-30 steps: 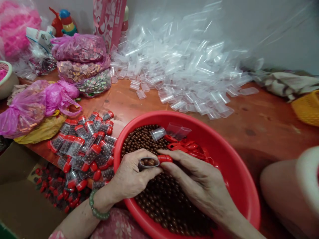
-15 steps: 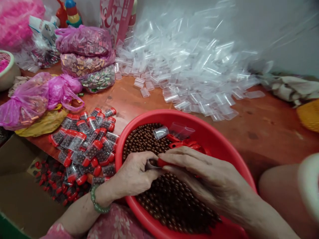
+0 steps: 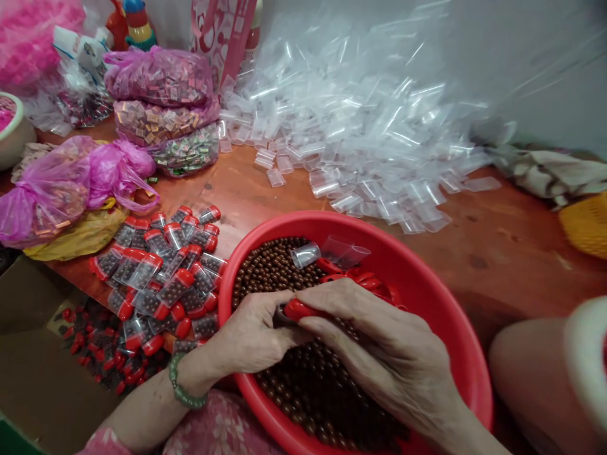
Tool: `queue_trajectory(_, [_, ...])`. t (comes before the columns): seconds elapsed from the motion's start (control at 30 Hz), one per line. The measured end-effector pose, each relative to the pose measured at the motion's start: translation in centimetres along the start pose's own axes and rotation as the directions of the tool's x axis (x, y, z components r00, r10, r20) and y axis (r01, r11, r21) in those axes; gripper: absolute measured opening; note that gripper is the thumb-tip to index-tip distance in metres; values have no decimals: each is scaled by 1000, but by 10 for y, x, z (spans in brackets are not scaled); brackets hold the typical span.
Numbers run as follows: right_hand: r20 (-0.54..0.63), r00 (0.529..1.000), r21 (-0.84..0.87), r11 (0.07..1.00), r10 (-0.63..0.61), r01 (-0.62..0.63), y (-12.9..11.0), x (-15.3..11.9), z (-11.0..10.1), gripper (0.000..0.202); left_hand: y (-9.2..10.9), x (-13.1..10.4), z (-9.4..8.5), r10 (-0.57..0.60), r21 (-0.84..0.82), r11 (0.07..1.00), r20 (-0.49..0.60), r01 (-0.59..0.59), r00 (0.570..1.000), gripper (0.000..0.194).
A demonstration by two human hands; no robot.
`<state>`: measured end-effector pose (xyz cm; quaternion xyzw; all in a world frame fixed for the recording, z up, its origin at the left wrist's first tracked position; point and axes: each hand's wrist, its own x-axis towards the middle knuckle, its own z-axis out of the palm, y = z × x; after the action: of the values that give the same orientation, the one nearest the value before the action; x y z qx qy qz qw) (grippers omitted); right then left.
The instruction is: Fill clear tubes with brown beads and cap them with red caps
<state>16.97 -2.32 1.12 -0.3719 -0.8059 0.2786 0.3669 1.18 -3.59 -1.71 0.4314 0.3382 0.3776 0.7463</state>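
My left hand (image 3: pixel 256 333), with a green bead bracelet at the wrist, is closed around a small clear plastic tube (image 3: pixel 281 316), mostly hidden by the fingers. My right hand (image 3: pixel 384 341) pinches a red plastic cap (image 3: pixel 300 309) at the tube's open end. Whether the cap is seated I cannot tell. Both hands are over a red basin (image 3: pixel 434 316) holding brown, shiny balls (image 3: pixel 277 262). Inside it, loose red caps (image 3: pixel 367 278) and a few clear tubes (image 3: pixel 306 254) lie beyond my right hand.
Filled red-capped tubes (image 3: pixel 159 268) are piled left of the basin. More lie in a cardboard box (image 3: pixel 42 379) lower left. Empty clear tubes (image 3: pixel 360 139) are heaped against the wall. Pink bags of small pieces (image 3: pixel 164 79) stand at the back left.
My right hand has shifted slightly left and its fingers have bent around the red cap, which shows more now. My left hand stays nearly in place with the tube.
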Motion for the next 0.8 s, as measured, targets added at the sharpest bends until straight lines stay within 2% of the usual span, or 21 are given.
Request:
queue_trajectory(0.23, [-68,996,-69,996,52,-57,3,-5,10,10,-5,1,-1,-68,-17,998,9,68,998,9])
queue_trajectory(0.33, [-110,994,-68,997,30,-37,5,-9,16,19,-7,1,-1,-89,-23,996,10,90,996,9])
queue_trajectory(0.47, [-153,987,19,998,-53,56,10,-12,21,33,-8,0,-1,-117,-16,993,22,117,993,11])
queue_trajectory(0.6, [-55,995,-13,997,-80,79,15,-15,21,34,-5,0,-2,-145,-152,977,50,151,988,22])
queue_trajectory(0.73, [83,994,-108,991,-69,78,16,-15,17,71,1,0,-4,-131,-275,952,32,135,991,34])
queue_trajectory(0.8, [122,991,-95,994,-48,60,15,-12,12,66,2,1,-5,-143,-264,953,39,148,989,35])
